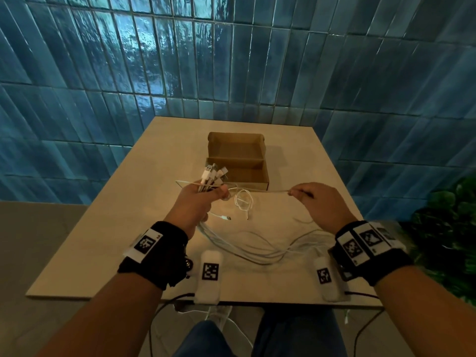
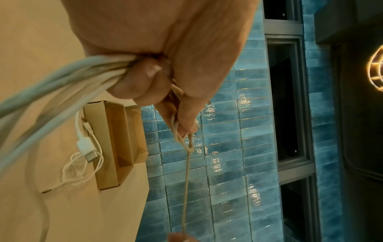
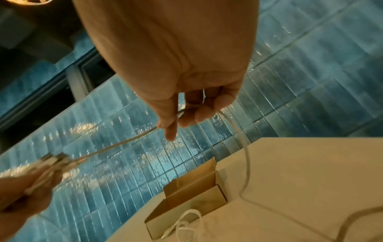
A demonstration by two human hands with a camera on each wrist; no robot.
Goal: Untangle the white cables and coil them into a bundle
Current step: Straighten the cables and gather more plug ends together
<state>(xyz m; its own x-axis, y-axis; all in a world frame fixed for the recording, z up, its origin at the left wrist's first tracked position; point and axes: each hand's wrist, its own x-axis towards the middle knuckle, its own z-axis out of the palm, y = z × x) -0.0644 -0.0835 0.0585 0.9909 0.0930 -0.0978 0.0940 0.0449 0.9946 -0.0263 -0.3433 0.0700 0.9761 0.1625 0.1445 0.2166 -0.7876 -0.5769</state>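
Dim room overall. Warm light falls on the table (image 1: 296,155); cardboard box (image 1: 238,161) casts a soft shadow toward 3 o'clock. Glossy blue wall tiles (image 1: 144,47) show glare streaks at 12 o'clock. Head view bows at edges. Wrist views: motion blur on white cables (image 2: 51,85); glowing lamp (image 2: 376,67) at 3 o'clock.

Head cam: above/behind both forearms, looks fwd and down over table (image 1: 322,155) to tiled wall (image 1: 231,60).
L wrist cam: v. close under left hand (image 2: 165,54), facing along fingers.
R wrist cam: v. close under right hand (image 3: 176,57).
Shared, all 3: cardboard box (image 1: 239,161), table, wall.
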